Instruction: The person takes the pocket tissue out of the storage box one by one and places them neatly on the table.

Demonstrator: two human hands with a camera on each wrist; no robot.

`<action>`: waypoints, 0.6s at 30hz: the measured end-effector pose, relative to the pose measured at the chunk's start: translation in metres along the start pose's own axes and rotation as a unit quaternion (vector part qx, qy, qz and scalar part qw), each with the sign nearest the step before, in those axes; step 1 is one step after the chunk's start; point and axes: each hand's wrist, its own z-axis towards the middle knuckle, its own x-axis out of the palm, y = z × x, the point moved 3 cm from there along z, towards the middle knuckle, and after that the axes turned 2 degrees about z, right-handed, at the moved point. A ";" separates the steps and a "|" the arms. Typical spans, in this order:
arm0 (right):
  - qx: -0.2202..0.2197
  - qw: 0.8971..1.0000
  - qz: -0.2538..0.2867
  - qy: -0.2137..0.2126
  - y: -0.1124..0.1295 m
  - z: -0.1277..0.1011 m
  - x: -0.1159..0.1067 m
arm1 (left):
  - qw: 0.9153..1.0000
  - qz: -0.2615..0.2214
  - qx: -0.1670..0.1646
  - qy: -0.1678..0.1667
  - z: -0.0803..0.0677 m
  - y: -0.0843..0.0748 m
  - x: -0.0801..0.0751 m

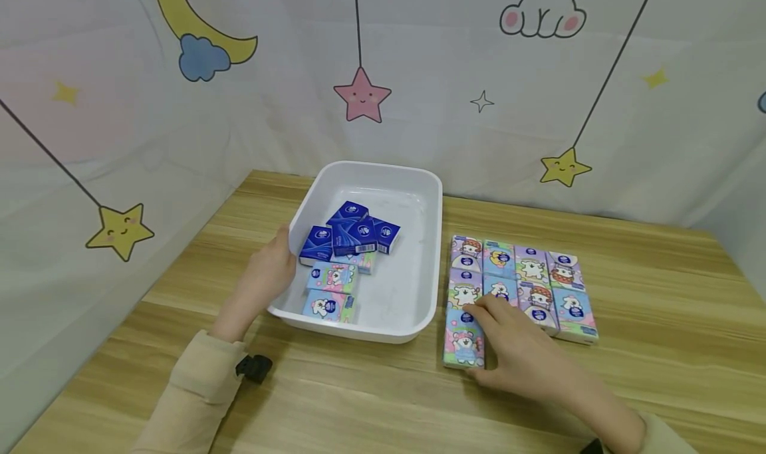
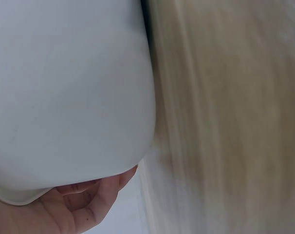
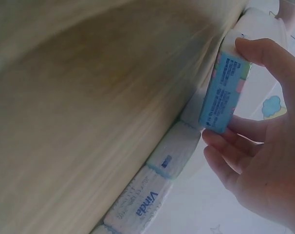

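While the right hand pinches a tissue pack at the grid's 7 o'clock corner, neighbouring packs may shift; left hand grips the tray rim at 9 o'clock.

I'm at a light wood-grain counter, with a white cloth backdrop all around, printed with stars, a moon and a bunny.

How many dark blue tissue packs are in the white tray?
4, piled together at the far left of the white tray: dark blue tissue packs. More may be hidden beneath.
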 end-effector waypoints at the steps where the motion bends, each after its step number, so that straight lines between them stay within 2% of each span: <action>1: -0.001 1.000 -0.005 -0.001 0.000 0.000 0.000 | 1.000 -0.001 0.000 0.000 0.000 0.000 0.000; 18: 0.016 0.999 -0.034 0.023 0.000 0.000 0.005 | 1.000 0.002 -0.006 0.008 0.000 0.000 0.001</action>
